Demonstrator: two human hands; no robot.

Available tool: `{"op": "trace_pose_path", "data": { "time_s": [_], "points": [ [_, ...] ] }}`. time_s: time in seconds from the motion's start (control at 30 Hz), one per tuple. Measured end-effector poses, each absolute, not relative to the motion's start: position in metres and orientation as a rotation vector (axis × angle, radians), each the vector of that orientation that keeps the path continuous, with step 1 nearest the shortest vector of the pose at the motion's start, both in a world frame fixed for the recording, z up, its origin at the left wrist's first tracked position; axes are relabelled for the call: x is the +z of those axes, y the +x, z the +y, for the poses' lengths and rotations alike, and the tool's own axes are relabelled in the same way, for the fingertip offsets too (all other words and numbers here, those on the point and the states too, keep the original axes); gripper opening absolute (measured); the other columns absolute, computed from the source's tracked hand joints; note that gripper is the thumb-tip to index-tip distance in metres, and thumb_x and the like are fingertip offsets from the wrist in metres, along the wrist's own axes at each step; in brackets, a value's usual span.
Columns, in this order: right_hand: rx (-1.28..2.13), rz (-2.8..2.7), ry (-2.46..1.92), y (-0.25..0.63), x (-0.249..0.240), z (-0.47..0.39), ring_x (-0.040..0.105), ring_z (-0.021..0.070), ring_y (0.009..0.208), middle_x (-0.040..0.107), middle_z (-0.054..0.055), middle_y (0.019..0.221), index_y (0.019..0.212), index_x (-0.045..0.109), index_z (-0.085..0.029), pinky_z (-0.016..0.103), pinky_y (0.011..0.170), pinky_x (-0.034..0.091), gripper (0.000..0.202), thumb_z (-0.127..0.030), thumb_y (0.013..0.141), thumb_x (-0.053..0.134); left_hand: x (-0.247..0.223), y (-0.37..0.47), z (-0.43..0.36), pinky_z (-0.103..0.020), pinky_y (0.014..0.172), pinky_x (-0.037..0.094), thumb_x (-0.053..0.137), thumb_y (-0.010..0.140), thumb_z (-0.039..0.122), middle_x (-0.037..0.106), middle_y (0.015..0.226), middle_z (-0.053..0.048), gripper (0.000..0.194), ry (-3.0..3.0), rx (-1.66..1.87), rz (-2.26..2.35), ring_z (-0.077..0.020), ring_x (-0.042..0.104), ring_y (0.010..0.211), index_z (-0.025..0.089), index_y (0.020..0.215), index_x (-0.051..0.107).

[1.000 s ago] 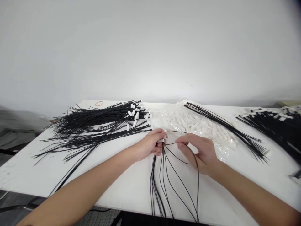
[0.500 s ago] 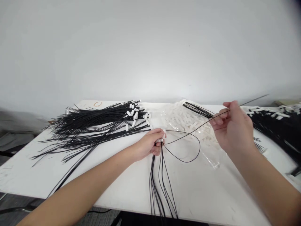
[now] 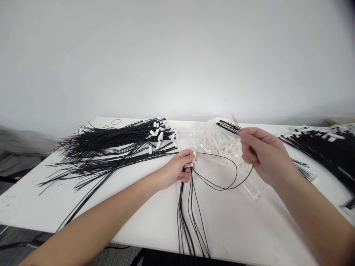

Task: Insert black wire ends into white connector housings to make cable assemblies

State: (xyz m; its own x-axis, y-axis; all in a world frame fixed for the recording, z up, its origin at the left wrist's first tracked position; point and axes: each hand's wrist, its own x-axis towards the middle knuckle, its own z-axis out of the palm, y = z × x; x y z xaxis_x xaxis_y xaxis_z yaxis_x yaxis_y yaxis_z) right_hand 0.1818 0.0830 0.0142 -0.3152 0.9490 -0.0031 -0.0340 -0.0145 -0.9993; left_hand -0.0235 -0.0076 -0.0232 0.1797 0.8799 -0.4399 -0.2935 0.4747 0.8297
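Observation:
My left hand (image 3: 181, 167) is closed around a white plastic connector (image 3: 194, 158) at the middle of the table. Several thin black wires (image 3: 183, 218) hang from it over the table's front edge. To the right, my right hand (image 3: 266, 155) is closed in a pinch on a single black wire (image 3: 242, 184), which curves back to the connector. A blurred thin tip sticks up above the right fingertips. A second wire loop bows out from the connector, between the two hands.
At the left lies a big pile of black wires (image 3: 102, 142) with white connectors at their right ends. Behind my right hand rests a clear bag of white connectors (image 3: 213, 138), with black wires on it. More wired connectors (image 3: 327, 147) lie at the far right of the white table (image 3: 149, 221).
My right hand has moved left and turned over, bringing the wire closer to the connector. That wire was stretched up to the right and now sags in a curve. The left hand stays put.

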Motion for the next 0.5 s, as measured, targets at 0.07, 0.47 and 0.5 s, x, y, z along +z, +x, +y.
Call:
{"op": "trace_pose_path", "data": {
  "time_s": [0.07,0.47,0.5],
  "points": [
    [1.227,-1.698,-1.069,0.176,0.01,0.071,0.034,0.0031,0.041,0.043,-0.004,0.05,0.073,0.06,-0.018,0.017,0.036,0.026,0.018,-0.035,0.069,0.064,-0.024,-0.024,-0.008,-0.016,0.038,0.019,0.046,0.079,0.042,0.038,0.059,0.005,0.022,0.679,0.926,1.079,-0.0005,0.02,0.037,0.021,0.078,0.041],
    [0.694,-2.276,-1.061,0.163,-0.004,0.05,0.034,0.0037,0.042,0.046,-0.004,0.047,0.062,0.058,-0.018,0.017,0.041,0.029,0.015,-0.028,0.073,0.055,-0.024,-0.021,-0.009,-0.014,0.037,0.019,0.049,0.078,0.044,0.041,0.064,0.005,0.024,0.716,0.944,1.079,-0.0004,0.023,0.039,0.022,0.081,0.041],
    [0.696,-2.279,-1.059,0.164,-0.005,0.051,0.035,0.0037,0.042,0.046,-0.004,0.047,0.062,0.058,-0.018,0.017,0.041,0.029,0.015,-0.028,0.073,0.055,-0.024,-0.021,-0.01,-0.014,0.037,0.019,0.049,0.077,0.045,0.041,0.064,0.005,0.024,0.72,0.944,1.08,-0.0004,0.023,0.039,0.022,0.081,0.041]
  ]
}}
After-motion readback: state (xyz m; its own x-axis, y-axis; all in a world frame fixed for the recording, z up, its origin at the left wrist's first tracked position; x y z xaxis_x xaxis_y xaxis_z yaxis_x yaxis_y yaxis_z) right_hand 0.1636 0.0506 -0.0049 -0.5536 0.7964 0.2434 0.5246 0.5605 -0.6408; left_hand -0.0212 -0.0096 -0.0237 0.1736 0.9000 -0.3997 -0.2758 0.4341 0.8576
